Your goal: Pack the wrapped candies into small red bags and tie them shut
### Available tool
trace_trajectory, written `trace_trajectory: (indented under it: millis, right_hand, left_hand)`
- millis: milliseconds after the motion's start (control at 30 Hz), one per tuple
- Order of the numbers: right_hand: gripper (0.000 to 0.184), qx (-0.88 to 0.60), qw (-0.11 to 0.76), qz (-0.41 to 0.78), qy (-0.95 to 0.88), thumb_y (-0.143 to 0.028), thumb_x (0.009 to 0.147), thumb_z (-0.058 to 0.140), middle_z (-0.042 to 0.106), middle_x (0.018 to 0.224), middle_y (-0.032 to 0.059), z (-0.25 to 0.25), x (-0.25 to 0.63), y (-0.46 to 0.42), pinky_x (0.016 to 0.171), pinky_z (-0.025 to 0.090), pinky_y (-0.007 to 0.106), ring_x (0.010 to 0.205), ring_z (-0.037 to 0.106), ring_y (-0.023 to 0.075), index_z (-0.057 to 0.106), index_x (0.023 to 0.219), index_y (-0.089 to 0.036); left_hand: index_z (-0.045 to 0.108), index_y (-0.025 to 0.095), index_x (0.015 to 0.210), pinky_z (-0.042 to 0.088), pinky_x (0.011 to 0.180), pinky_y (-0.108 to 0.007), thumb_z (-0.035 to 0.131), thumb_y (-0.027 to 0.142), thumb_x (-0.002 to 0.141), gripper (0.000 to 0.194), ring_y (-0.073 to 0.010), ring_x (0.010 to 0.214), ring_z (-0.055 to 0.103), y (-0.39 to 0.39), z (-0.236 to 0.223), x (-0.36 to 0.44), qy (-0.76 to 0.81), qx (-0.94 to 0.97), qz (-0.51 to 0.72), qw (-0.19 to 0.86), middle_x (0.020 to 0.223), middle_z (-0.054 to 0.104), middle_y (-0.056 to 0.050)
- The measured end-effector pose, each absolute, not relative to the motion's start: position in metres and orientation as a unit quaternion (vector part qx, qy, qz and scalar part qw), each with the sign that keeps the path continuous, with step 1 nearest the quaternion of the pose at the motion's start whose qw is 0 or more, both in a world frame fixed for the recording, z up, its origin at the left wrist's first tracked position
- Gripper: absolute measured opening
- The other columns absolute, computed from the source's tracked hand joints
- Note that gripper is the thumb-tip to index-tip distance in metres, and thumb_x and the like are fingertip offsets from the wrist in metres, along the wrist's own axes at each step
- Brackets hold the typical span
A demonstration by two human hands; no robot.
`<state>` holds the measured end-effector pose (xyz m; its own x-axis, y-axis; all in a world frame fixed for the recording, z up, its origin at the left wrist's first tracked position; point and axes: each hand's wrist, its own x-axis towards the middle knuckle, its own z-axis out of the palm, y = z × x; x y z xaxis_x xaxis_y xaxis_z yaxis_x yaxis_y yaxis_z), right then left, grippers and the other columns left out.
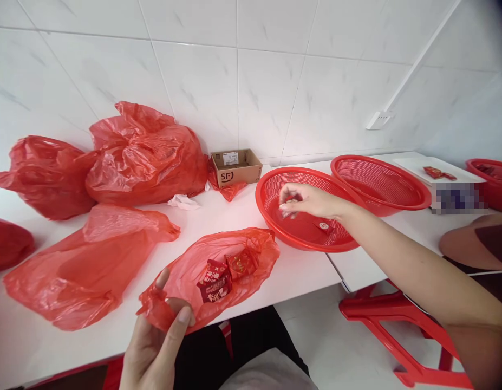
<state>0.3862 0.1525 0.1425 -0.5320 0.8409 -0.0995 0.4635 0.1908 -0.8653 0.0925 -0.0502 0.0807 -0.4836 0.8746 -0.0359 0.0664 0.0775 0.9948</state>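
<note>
My left hand (pixel 155 341) pinches the edge of a red plastic bag (pixel 186 276) lying open on the white table (pixel 251 216). Inside the bag lie a few red wrapped packets (pixel 224 273). My right hand (pixel 305 201) reaches out over a red mesh basket (pixel 275 187), fingers curled round a small pale item (pixel 290 203) that is too small to name. One small red packet (pixel 324 226) lies on the basket's floor.
Several more red plastic bags (pixel 145 157) sit at the left and back. A small cardboard box (pixel 235 167) stands by the tiled wall. A second red basket (pixel 380 181) overlaps the first; a third (pixel 492 181) is far right. Red stool (pixel 401 336) below.
</note>
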Motion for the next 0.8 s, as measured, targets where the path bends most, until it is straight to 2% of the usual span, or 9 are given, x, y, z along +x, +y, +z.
trace_trajectory:
  millis: [100,200,333,433,500,567,633,733,800]
  right_hand:
    - [0.030,-0.365,0.207,0.471,-0.776,-0.041,0.087,0.062,0.063,0.118,0.0088,0.147,0.347,0.133,0.089,0.053,0.038,0.106,0.064,0.0213,0.054,0.109,-0.022]
    - [0.037,-0.403,0.169,0.349,-0.829,-0.043,0.092,0.055,0.053,0.138,0.0071,0.145,0.345,0.137,0.101,0.045,0.040,0.128,0.051,0.0243,0.052,0.126,-0.028]
    - [0.055,-0.612,-0.054,0.185,-0.767,-0.039,0.087,0.059,0.040,0.150,0.0110,0.128,0.393,0.165,0.101,0.044,0.044,0.129,0.049,0.0304,0.043,0.139,-0.029]
    - [0.060,-0.672,-0.201,0.216,-0.679,-0.029,0.068,0.076,0.061,0.122,0.0203,0.106,0.430,0.177,0.077,0.053,0.046,0.101,0.065,0.0372,0.058,0.124,-0.017]
    - [0.039,-0.662,-0.236,0.265,-0.661,-0.023,0.062,0.077,0.070,0.090,0.0136,0.093,0.444,0.178,0.066,0.053,0.041,0.081,0.068,0.0324,0.066,0.098,-0.015]
    - [0.022,-0.641,-0.247,0.314,-0.656,-0.021,0.060,0.077,0.066,0.070,0.0065,0.085,0.451,0.178,0.062,0.051,0.036,0.070,0.067,0.0267,0.064,0.078,-0.016]
    - [0.020,-0.619,-0.228,0.354,-0.663,-0.020,0.060,0.076,0.064,0.065,0.0038,0.086,0.452,0.179,0.061,0.051,0.033,0.066,0.066,0.0233,0.059,0.069,-0.017]
    - [0.018,-0.588,-0.148,0.393,-0.691,-0.027,0.073,0.069,0.067,0.082,0.0050,0.103,0.439,0.179,0.067,0.053,0.031,0.074,0.067,0.0194,0.054,0.077,-0.018]
    - [0.016,-0.553,-0.053,0.417,-0.720,-0.035,0.085,0.058,0.066,0.095,0.0050,0.120,0.419,0.175,0.075,0.054,0.029,0.084,0.068,0.0163,0.051,0.088,-0.020]
  left_hand:
    - [0.060,0.025,0.091,0.032,0.110,-0.037,0.069,0.048,0.078,0.028,-0.0198,0.100,0.058,-0.050,0.082,0.091,0.634,0.368,0.571,0.370,0.087,0.063,0.001]
    - [0.061,0.025,0.088,0.028,0.112,-0.033,0.069,0.046,0.079,0.024,-0.0188,0.103,0.056,-0.051,0.085,0.092,0.627,0.363,0.583,0.369,0.082,0.062,0.002]
    - [0.062,0.028,0.110,0.040,0.098,-0.029,0.071,0.045,0.078,0.037,-0.0160,0.080,0.055,-0.053,0.088,0.092,0.617,0.350,0.593,0.381,0.073,0.059,0.004]
    - [0.057,0.027,0.126,0.047,0.084,-0.031,0.073,0.047,0.074,0.058,-0.0184,0.072,0.056,-0.054,0.085,0.087,0.622,0.348,0.586,0.387,0.073,0.061,0.001]
    - [0.064,0.025,0.112,0.046,0.090,-0.033,0.074,0.048,0.074,0.045,-0.0202,0.079,0.059,-0.054,0.081,0.083,0.627,0.359,0.578,0.379,0.077,0.063,-0.001]
    - [0.066,0.024,0.098,0.042,0.097,-0.034,0.073,0.047,0.075,0.033,-0.0209,0.085,0.060,-0.053,0.078,0.082,0.626,0.371,0.577,0.370,0.079,0.064,-0.001]
    - [0.064,0.024,0.108,0.043,0.096,-0.036,0.072,0.047,0.076,0.040,-0.0205,0.082,0.059,-0.051,0.079,0.083,0.622,0.369,0.581,0.373,0.077,0.063,0.000]
    - [0.051,0.027,0.134,0.047,0.085,-0.035,0.073,0.048,0.074,0.066,-0.0185,0.072,0.057,-0.050,0.083,0.088,0.619,0.346,0.592,0.383,0.073,0.061,0.002]
    - [0.049,0.027,0.137,0.047,0.082,-0.034,0.074,0.049,0.073,0.072,-0.0177,0.071,0.056,-0.050,0.086,0.091,0.619,0.338,0.596,0.383,0.073,0.061,0.002]
